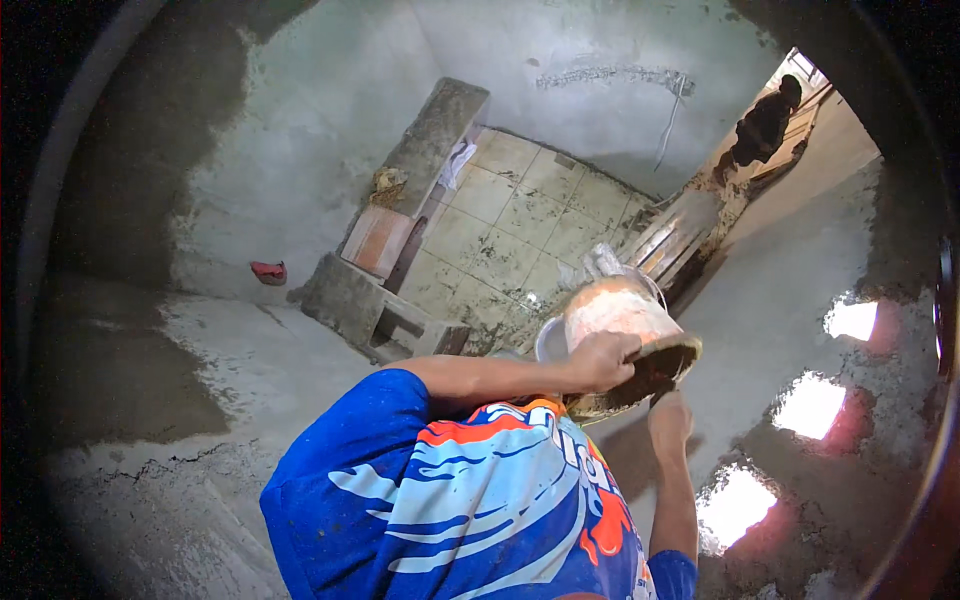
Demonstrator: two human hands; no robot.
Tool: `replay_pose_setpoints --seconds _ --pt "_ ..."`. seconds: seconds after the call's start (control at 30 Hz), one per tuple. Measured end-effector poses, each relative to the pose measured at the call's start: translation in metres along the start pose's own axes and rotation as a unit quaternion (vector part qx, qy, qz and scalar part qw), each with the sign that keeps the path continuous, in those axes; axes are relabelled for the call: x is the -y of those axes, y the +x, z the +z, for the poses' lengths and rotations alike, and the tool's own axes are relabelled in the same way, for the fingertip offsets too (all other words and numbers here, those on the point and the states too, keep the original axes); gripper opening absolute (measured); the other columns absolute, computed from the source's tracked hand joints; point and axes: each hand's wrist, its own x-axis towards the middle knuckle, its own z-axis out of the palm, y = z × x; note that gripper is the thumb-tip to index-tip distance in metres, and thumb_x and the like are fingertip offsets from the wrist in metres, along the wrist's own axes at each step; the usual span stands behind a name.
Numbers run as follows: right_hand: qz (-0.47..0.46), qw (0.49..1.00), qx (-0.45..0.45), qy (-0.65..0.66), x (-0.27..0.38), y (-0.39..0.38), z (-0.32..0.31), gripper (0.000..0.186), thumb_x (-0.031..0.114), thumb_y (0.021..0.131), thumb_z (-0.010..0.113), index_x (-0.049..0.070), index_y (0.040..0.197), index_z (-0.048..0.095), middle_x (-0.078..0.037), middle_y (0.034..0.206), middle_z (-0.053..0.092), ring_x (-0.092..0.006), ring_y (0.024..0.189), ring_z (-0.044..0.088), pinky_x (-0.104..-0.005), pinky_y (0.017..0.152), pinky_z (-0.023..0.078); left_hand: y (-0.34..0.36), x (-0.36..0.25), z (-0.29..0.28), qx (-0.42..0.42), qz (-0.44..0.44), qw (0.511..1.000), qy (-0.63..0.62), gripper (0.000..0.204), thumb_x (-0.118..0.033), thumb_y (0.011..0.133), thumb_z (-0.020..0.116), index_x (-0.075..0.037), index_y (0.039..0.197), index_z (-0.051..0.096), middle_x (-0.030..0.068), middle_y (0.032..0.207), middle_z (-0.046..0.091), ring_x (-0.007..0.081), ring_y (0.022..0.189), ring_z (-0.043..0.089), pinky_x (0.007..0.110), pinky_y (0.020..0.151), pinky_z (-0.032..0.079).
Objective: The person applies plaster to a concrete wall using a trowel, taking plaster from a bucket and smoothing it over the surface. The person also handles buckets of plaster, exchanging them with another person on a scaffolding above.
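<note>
A stained orange-and-white plastic bucket [615,310] is tilted in front of my chest, its mortar-smeared rim toward me and to the right. My left hand [600,362] is closed around that rim, with my forearm across my body. My right hand [668,410] is lower, just beneath the rim, with its fingers curled on something dark that is partly hidden by the bucket, too unclear to name. A pale, crumpled or shiny object shows behind the bucket, too unclear to name.
A grey concrete ledge [430,135] and low block structure [340,305] edge the dirty tiled floor [500,220]. A red object [268,271] lies at the left. A narrow opening with a dark shape [765,125] is at upper right. Bright patches [810,405] show on the right.
</note>
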Motion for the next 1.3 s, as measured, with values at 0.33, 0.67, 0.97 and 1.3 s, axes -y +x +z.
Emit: replay_pose_setpoints --seconds 0.33,0.67,0.97,1.3 --pt "-0.3 0.925 0.164 0.166 -0.014 -0.029 0.052 0.028 0.014 0.079 0.058 0.001 0.104 0.062 -0.024 0.103 0.063 -0.0392 0.096 0.06 -0.0448 0.082 0.049 -0.01 -0.006 -0.002 0.081 -0.053 0.991 -0.096 0.018 -0.013 0.072 0.061 -0.001 0.078 0.049 0.012 0.065 0.049 0.0176 0.061 0.047 0.036 0.058 0.042" --pt "-0.32 0.901 0.079 0.28 0.031 -0.015 0.044 0.029 0.015 0.079 0.06 -0.001 0.103 0.059 -0.011 0.09 0.065 -0.0174 0.072 0.061 -0.0329 0.065 0.049 -0.004 0.007 -0.032 -0.082 -0.239 0.941 -0.225 0.032 -0.005 0.074 0.054 -0.005 0.106 0.062 -0.0002 0.068 0.053 0.0085 0.055 0.046 0.027 0.048 0.039" --pt "-0.083 0.772 0.149 0.613 -0.052 -0.012 -0.082 0.025 0.018 0.084 0.062 0.004 0.104 0.061 -0.004 0.087 0.063 -0.011 0.071 0.058 -0.0269 0.057 0.049 -0.03 0.091 -0.044 -0.289 -0.309 0.843 -0.332 0.02 -0.004 0.075 0.056 -0.004 0.095 0.053 -0.0001 0.076 0.052 0.0113 0.065 0.048 0.028 0.059 0.04" --pt "0.243 0.811 -0.302 0.438 -0.201 -0.02 -0.187 0.037 0.036 0.089 0.057 0.005 0.108 0.053 -0.006 0.085 0.057 -0.0196 0.079 0.057 -0.0331 0.071 0.047 -0.064 0.123 -0.063 -0.292 -0.316 0.882 -0.191 0.03 -0.003 0.073 0.055 -0.001 0.103 0.061 -0.0002 0.083 0.058 0.0088 0.067 0.05 0.026 0.061 0.042"
